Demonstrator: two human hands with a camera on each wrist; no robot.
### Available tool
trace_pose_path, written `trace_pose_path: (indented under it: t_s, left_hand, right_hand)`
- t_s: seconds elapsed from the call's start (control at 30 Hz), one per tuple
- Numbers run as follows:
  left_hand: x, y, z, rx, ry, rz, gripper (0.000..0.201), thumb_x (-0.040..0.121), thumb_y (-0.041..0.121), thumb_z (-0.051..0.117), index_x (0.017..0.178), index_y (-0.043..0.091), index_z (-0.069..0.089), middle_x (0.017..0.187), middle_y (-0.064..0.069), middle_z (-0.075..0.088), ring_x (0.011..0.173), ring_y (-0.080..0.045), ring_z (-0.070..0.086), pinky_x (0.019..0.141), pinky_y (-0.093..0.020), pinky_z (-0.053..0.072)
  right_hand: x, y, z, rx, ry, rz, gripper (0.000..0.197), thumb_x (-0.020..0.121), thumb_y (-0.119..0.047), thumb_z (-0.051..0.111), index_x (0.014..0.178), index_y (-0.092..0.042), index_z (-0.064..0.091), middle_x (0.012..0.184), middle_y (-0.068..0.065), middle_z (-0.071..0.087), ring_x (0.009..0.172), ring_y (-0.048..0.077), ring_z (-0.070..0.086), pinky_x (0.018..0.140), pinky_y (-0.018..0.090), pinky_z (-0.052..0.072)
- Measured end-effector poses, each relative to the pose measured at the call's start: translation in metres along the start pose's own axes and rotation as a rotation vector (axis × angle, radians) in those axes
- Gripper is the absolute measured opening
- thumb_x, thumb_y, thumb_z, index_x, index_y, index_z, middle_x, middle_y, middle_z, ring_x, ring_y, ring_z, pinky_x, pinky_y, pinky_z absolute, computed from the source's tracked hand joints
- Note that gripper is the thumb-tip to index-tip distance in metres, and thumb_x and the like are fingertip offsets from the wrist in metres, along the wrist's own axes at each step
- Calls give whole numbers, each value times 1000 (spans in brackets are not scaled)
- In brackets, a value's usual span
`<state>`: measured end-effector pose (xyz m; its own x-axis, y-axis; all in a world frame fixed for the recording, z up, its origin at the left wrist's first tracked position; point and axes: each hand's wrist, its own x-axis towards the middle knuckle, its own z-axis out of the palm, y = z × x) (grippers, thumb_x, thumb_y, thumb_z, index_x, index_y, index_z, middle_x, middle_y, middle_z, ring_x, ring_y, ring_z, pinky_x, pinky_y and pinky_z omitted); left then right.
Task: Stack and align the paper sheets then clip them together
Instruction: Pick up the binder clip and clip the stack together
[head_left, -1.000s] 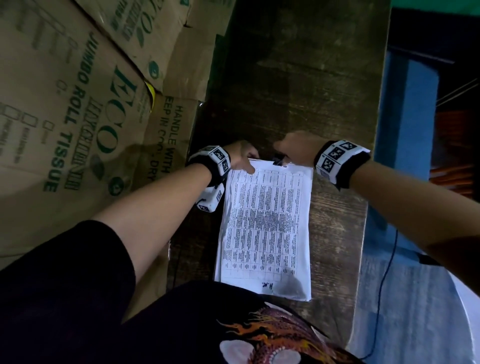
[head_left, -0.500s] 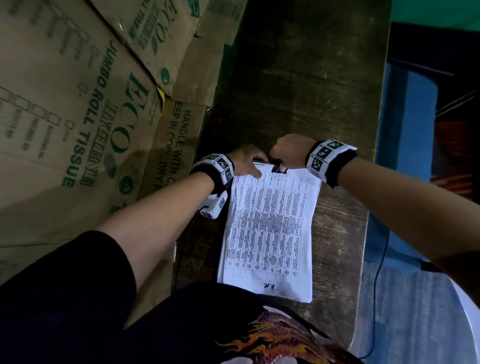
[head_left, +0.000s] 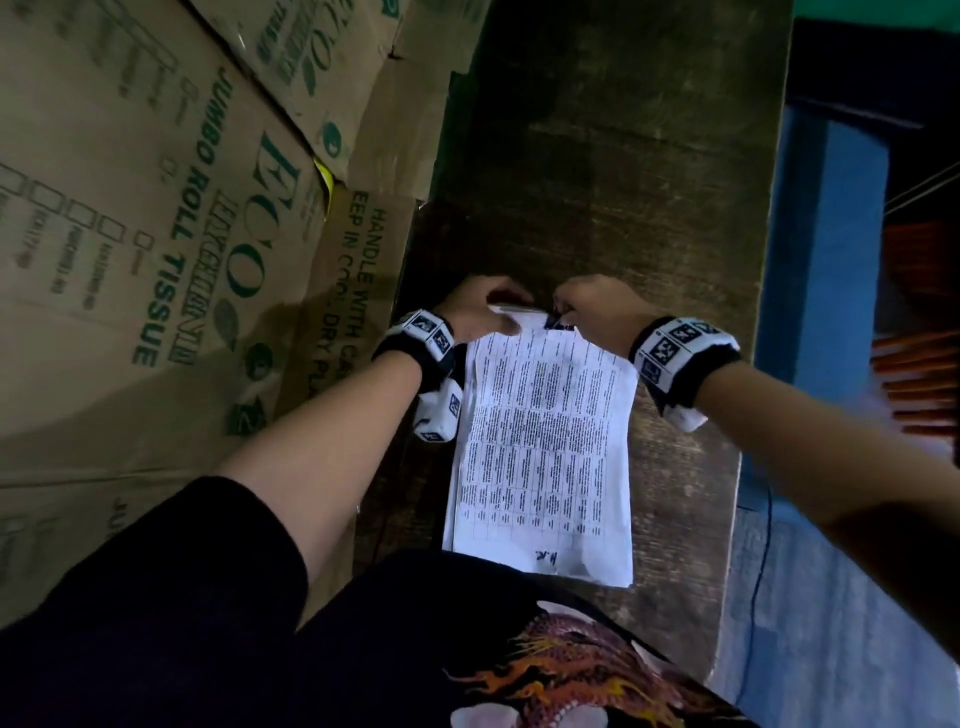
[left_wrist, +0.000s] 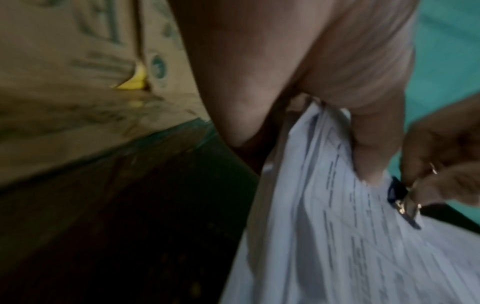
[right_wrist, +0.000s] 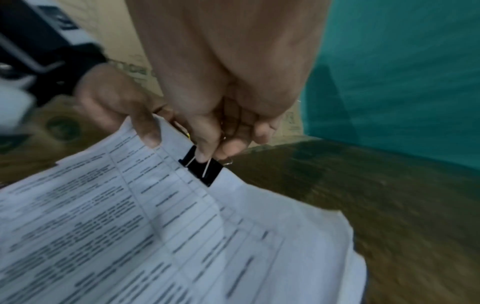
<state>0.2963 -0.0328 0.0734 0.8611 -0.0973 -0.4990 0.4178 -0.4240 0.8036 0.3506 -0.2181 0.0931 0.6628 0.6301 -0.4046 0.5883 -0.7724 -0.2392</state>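
Printed on the cardboard boxes (head_left: 156, 249) at the left: "ECO", "JUMBO ROLL TISSUE", and on a smaller panel "HANDLE WITH CARE", partly cut off. Three box faces counted in the head view, stacked against the dark wooden desk (head_left: 623, 156). One stack of paper sheets (head_left: 545, 447) lying lengthwise on that desk, near edge toward the body, far edge lifted off the wood between the two hands. White sheets, top one covered in a dense printed table of small black text, too fine to read; a handwritten mark like "H.R" near the bottom edge. Edges roughly squared, slight fanning at the lower right corner. One black binder clip (right_wrist: 202, 167) with two silver wire handles, seated on the far edge of the stack. Right hand (head_left: 592, 312) curled down over the clip, thumb and fingertips pinching the wire handles. Left hand (head_left: 478, 312) gripping the top left part of the sheets, thumb (right_wrist: 146, 131) pressed on the printed face, fingers tucked underneath. Two wrist bands with black-and-white square markers, one on each arm. Black sleeve and a shirt with a dragon print (head_left: 561, 670) at the bottom. Blue floor (head_left: 831, 597) to the right of the desk, teal wall (right_wrist: 402, 72) beyond.
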Motion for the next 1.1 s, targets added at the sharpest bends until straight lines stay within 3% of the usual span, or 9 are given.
trace_pose_path:
  t_s: [0.17, 0.33, 0.47, 0.6, 0.7, 0.77, 0.83, 0.9, 1.1]
  left_hand:
    - [-20, -36, 34, -423, 186, -288, 82, 68, 23, 85, 138, 14, 43, 134, -1, 49, 121, -15, 43, 103, -34, 37]
    - [-24, -37, 53, -573, 285, -242, 23, 76, 15, 79, 94, 20, 65, 92, 5, 69, 89, -13, 65, 86, -35, 51]
    - [-24, -36, 52, -595, 278, -196, 36, 67, 24, 83, 100, 17, 69, 100, -1, 73, 98, -18, 68, 94, -39, 50]
    - [-27, -28, 49, -624, 249, -194, 34, 71, 13, 81, 102, 12, 69, 104, -7, 73, 99, -22, 69, 92, -38, 52]
    - [-31, -19, 46, -672, 189, -212, 31, 75, 7, 78, 104, 11, 68, 97, -9, 73, 85, -23, 72, 74, -38, 57]
    - [-34, -14, 44, -710, 160, -202, 31, 74, 4, 77, 102, 10, 67, 93, -10, 73, 79, -23, 73, 69, -38, 57]
    - [-36, -11, 42, -709, 147, -155, 32, 72, 2, 77, 101, 13, 67, 96, -11, 72, 86, -26, 71, 77, -42, 58]
    - [-39, -8, 39, -701, 130, -99, 40, 71, 3, 78, 108, 9, 65, 106, -16, 70, 98, -32, 68, 86, -48, 55]
    - [-60, -42, 37, -367, 13, -143, 82, 55, 28, 91, 128, 15, 55, 130, -10, 61, 122, -27, 57, 103, -50, 45]
  right_hand:
    - [-14, 5, 25, 327, 206, 206, 10, 87, -8, 61, 93, -2, 66, 98, 15, 66, 91, 31, 60, 76, 35, 46]
    - [-43, 0, 66, 345, 456, 46, 11, 84, 1, 60, 73, 0, 61, 75, 18, 59, 74, 35, 58, 66, 37, 41]
    - [-59, 0, 79, 167, 395, 39, 15, 82, -19, 72, 89, -7, 68, 93, 13, 63, 92, 34, 58, 79, 44, 48]
    - [-55, 3, 48, 181, 349, 160, 75, 74, -36, 76, 140, -18, 44, 145, 4, 40, 131, 27, 36, 103, 47, 30]
    - [-39, 7, 27, 112, 152, 99, 92, 70, -38, 80, 147, -18, 32, 150, 4, 38, 139, 21, 31, 108, 37, 22]
    - [-29, 8, 13, 108, 43, 68, 81, 68, -34, 82, 139, -16, 46, 136, 8, 55, 127, 23, 48, 102, 35, 31]
    - [-21, 6, -2, 190, -70, 75, 53, 67, -24, 84, 115, -14, 63, 109, 8, 69, 102, 26, 62, 81, 31, 45]
    - [-17, 4, -15, 253, -163, 77, 27, 67, -15, 83, 88, -15, 66, 89, 5, 70, 82, 21, 64, 61, 24, 43]
    - [-20, 2, -50, 434, -139, 19, 20, 67, -8, 83, 83, -10, 72, 79, 5, 72, 66, 4, 62, 61, 22, 48]
